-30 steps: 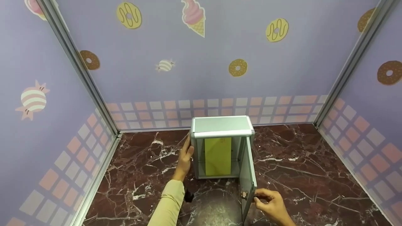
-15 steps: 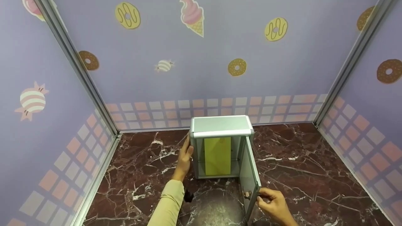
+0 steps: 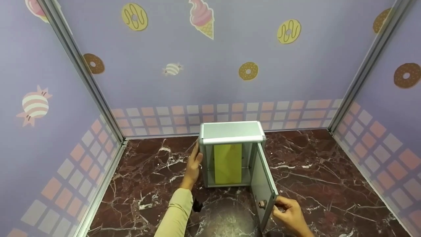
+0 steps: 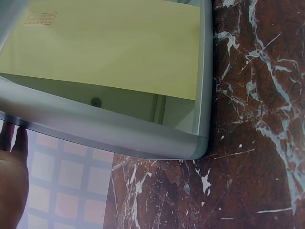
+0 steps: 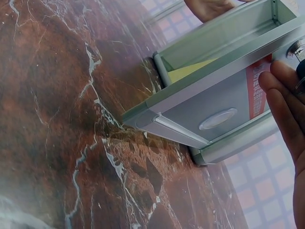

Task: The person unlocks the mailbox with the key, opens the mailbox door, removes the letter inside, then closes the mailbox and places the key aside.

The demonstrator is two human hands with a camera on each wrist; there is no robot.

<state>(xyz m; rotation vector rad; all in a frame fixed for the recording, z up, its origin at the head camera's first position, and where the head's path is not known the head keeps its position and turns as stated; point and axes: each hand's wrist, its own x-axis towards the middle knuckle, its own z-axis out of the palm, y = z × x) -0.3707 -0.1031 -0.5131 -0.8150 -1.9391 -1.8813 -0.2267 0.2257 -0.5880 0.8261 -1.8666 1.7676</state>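
Observation:
A small grey metal box (image 3: 232, 130) stands upright with its door (image 3: 264, 184) swung out at the right. Inside leans a yellow envelope (image 3: 228, 164), also seen in the left wrist view with small red print. My left hand (image 3: 193, 167) rests on the box's left side with its fingers fairly straight; its fingertips touch the wall in the left wrist view. At the door's outer face, my right hand (image 3: 290, 212) pinches the dark-headed key (image 5: 301, 70) in the round lock (image 5: 297, 48). A latch (image 3: 262, 204) shows on the door's inner face.
The box stands on a dark red marbled surface (image 3: 315, 177). Purple patterned walls (image 3: 217, 85) close in the back and both sides, with metal corner posts (image 3: 365, 65). A small black object (image 3: 197, 206) shows beside the left sleeve (image 3: 176, 210).
The door has swung further out to the right, with my right hand moving along at its free edge. My left hand and the box have stayed in place.

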